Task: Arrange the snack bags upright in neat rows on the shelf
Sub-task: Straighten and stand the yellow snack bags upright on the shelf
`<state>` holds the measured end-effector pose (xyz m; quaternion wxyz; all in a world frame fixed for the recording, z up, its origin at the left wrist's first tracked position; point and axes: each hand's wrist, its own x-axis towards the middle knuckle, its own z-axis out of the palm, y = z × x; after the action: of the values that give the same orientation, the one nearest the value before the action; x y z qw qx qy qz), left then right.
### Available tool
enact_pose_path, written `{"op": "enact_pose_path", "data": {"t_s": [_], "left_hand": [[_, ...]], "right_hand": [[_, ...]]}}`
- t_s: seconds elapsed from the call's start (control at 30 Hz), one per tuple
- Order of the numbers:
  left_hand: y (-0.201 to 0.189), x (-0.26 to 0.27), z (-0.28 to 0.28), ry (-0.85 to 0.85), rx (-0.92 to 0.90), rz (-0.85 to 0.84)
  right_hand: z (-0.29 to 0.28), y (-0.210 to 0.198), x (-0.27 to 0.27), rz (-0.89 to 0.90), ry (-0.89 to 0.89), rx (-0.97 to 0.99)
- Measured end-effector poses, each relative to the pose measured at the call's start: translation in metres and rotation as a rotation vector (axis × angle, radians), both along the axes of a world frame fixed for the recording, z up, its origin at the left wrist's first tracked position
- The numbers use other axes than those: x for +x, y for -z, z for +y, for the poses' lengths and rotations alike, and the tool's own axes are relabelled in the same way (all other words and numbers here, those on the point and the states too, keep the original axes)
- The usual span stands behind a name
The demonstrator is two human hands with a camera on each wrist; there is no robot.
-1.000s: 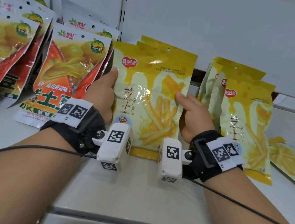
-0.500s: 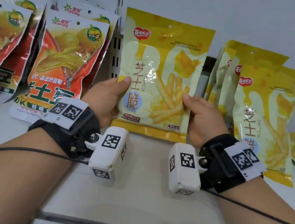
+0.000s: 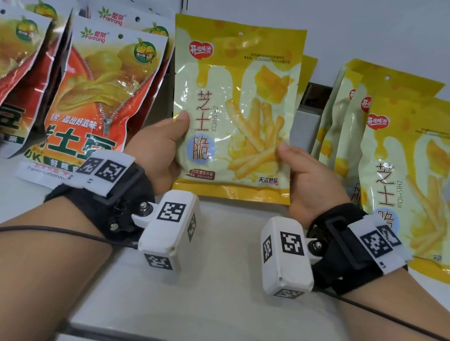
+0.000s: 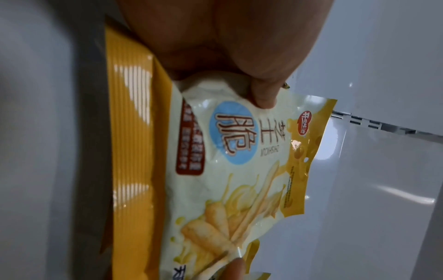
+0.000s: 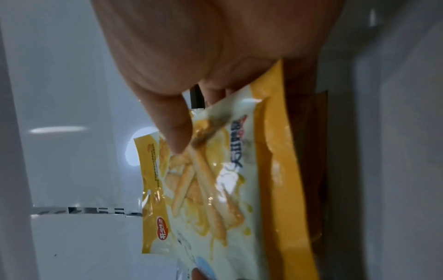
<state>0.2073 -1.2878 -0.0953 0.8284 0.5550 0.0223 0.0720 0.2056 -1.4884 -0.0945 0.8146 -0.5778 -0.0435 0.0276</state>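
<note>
Yellow snack bag (image 3: 234, 109) upright over the shelf (image 3: 216, 297), pinched between left hand (image 3: 158, 150) and right hand (image 3: 307, 180)

1. Bare forearms, no sleeves.
2. Black wrist straps (image 3: 106, 201) on both arms, each topped by a white plate printed with black square codes.
3. White camera boxes (image 3: 167, 227) bolted on with silver screws, coded too.
4. Thin black cables (image 3: 26, 231) trail back along each forearm.

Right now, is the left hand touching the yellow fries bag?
Touching. In the head view the left hand pinches the yellow fries bag, its thumb on the front; the left wrist view shows it too.
</note>
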Motion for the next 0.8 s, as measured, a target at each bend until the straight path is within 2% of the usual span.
{"op": "enact_pose_path", "data": {"t_s": [0.07, 0.13, 0.23, 0.3, 0.4, 0.5, 0.7, 0.8], "left_hand": [[-0.001, -0.001, 0.001, 0.012, -0.045, -0.014], [-0.001, -0.004, 0.001, 0.059, -0.052, -0.017], [0.002, -0.010, 0.006, 0.242, 0.176, -0.042], [0.003, -0.011, 0.007, 0.295, 0.297, -0.070], [0.002, -0.009, 0.005, 0.252, 0.272, -0.113], [0.002, -0.007, 0.007, 0.246, 0.271, -0.125], [0.003, -0.007, 0.005, 0.231, 0.266, -0.159], [0.002, -0.007, 0.007, 0.180, 0.209, -0.145]], "right_hand": [[0.002, 0.003, -0.002, 0.009, -0.070, -0.083], [0.003, 0.004, -0.002, -0.027, -0.055, -0.100], [0.001, 0.000, 0.000, -0.063, 0.038, -0.072], [-0.001, -0.002, -0.001, -0.077, 0.020, -0.060], [0.000, -0.001, -0.005, -0.092, -0.091, -0.105], [0.002, 0.000, -0.007, -0.089, -0.104, -0.181], [0.002, -0.001, -0.007, -0.102, -0.015, -0.209], [-0.002, -0.001, -0.004, -0.169, 0.178, -0.300]]}}
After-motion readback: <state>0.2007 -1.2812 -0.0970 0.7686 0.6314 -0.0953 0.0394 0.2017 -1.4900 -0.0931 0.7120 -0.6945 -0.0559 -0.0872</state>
